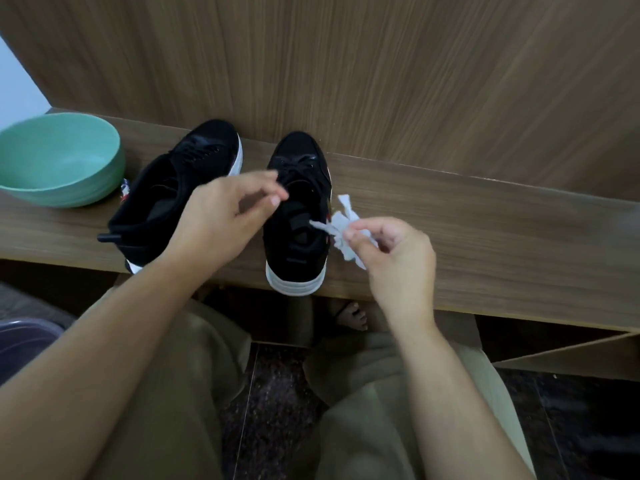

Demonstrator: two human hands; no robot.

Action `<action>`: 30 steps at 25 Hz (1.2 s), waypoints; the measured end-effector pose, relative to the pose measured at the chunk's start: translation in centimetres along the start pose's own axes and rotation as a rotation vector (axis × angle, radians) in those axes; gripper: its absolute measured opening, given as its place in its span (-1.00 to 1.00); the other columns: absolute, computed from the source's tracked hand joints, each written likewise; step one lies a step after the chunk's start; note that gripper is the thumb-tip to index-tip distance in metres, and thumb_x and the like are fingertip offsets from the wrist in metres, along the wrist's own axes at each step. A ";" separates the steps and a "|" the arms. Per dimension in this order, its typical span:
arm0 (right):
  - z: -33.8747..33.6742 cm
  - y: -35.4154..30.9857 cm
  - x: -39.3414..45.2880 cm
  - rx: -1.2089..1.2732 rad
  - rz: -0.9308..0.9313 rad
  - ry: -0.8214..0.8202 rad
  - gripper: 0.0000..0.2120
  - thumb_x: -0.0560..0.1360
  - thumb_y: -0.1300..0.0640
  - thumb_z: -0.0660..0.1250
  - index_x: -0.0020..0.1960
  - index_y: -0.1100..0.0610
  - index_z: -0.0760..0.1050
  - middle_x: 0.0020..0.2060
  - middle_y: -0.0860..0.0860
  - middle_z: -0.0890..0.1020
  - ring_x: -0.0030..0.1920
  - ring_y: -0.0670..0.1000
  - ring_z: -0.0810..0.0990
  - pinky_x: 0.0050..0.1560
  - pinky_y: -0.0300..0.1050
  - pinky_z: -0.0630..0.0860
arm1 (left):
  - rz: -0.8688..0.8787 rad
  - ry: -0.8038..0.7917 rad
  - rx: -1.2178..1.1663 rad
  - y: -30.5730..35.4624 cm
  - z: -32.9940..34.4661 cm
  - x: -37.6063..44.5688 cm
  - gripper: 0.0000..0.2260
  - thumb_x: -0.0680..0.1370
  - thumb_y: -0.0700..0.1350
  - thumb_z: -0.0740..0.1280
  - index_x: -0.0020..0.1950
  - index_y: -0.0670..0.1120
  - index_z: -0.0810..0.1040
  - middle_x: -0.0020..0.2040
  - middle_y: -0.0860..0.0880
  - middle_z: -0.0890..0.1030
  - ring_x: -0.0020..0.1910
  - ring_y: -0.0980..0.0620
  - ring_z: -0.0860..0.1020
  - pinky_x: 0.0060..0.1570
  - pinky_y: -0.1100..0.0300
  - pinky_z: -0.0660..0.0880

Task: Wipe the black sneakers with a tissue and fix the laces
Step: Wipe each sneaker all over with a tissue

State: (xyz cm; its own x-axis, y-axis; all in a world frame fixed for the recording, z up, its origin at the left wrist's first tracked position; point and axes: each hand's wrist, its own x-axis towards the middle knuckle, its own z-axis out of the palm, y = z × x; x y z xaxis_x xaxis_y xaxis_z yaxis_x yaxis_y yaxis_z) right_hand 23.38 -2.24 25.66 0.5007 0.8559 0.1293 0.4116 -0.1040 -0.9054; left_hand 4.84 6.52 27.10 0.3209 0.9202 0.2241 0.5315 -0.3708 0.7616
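Note:
Two black sneakers with white soles stand side by side on a wooden ledge [485,237]. The left sneaker [180,188] tilts toward the left; the right sneaker [298,216] points straight away, its heel over the ledge's front edge. My left hand [221,216] hovers between them, above the right sneaker's opening, fingers loosely extended and holding nothing. My right hand [391,251] is just right of the right sneaker's heel and pinches a crumpled white tissue [341,230] between thumb and fingers. The black laces lie on each tongue.
A teal bowl [59,161] sits on the ledge to the left of the sneakers. A wood panel wall [381,81] rises behind the ledge. My knees in beige trousers and dark floor lie below the ledge's front edge.

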 end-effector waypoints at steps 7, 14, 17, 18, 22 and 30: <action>4.0 -0.3 -4.8 0.322 0.256 0.192 -0.58 0.48 0.30 0.37 0.30 0.06 0.45 0.18 -0.12 0.57 0.01 -0.33 0.55 0.06 -0.48 0.40 | -0.244 -0.208 -0.236 0.0 0.6 -2.7 -0.66 0.25 0.14 0.53 -0.02 0.12 0.60 0.00 -0.01 0.66 0.03 0.09 0.61 0.10 0.16 0.51; 9.7 2.7 -6.5 -0.306 0.051 0.157 -0.36 0.50 0.41 0.19 0.51 0.14 0.10 0.53 0.05 0.07 0.51 -0.01 0.07 0.49 0.11 0.02 | -0.236 -0.277 -0.236 -0.8 0.8 -2.0 -0.63 0.22 -0.09 0.59 -0.09 0.07 0.51 -0.01 0.06 0.66 -0.01 0.09 0.64 0.11 0.01 0.54; 7.8 3.4 -3.8 -0.358 0.327 0.208 -0.49 0.54 0.26 0.24 0.42 -0.08 0.32 0.51 -0.07 0.17 0.50 -0.05 0.09 0.44 0.21 -0.20 | -0.251 -0.267 -0.253 -0.9 0.9 -1.9 -0.65 0.22 -0.10 0.59 -0.12 0.06 0.50 -0.02 0.05 0.67 -0.03 0.08 0.64 0.11 -0.04 0.54; 7.5 3.1 -3.9 -0.363 0.328 0.223 -0.54 0.53 0.21 0.27 0.37 -0.13 0.39 0.43 -0.09 0.29 0.45 -0.06 0.20 0.44 0.17 -0.12 | -0.249 -0.269 -0.241 -0.8 0.9 -1.9 -0.65 0.22 -0.10 0.59 -0.12 0.06 0.50 -0.02 0.06 0.66 -0.03 0.09 0.64 0.11 -0.01 0.54; 7.8 0.7 -6.3 -0.195 0.365 0.149 -0.64 0.56 0.13 0.26 0.33 -0.10 0.44 0.12 -0.11 0.54 0.15 -0.09 0.50 0.25 -0.15 0.22 | -0.251 -0.261 -0.181 -0.5 1.0 -1.6 -0.63 0.22 -0.10 0.59 -0.08 0.02 0.51 -0.03 0.09 0.66 -0.06 0.16 0.64 0.04 0.16 0.56; 7.9 0.9 -3.8 0.263 0.410 0.172 -0.70 0.53 0.28 0.24 0.11 -0.01 0.61 0.00 -0.01 0.64 0.10 0.04 0.58 0.13 -0.14 0.45 | -0.244 -0.283 -0.292 -0.6 1.1 -1.2 -0.64 0.23 -0.23 0.58 -0.09 -0.09 0.50 -0.07 0.06 0.67 -0.06 0.16 0.64 0.00 0.25 0.57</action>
State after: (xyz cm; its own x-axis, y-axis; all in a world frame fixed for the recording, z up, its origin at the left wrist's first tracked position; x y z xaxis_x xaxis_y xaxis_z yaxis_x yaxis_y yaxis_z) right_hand 15.84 -1.59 21.18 0.7080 0.6732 -0.2134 -0.0393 -0.2641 -0.9637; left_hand 4.96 5.48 25.66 0.4368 0.8906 -0.1267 0.3881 -0.0595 0.9197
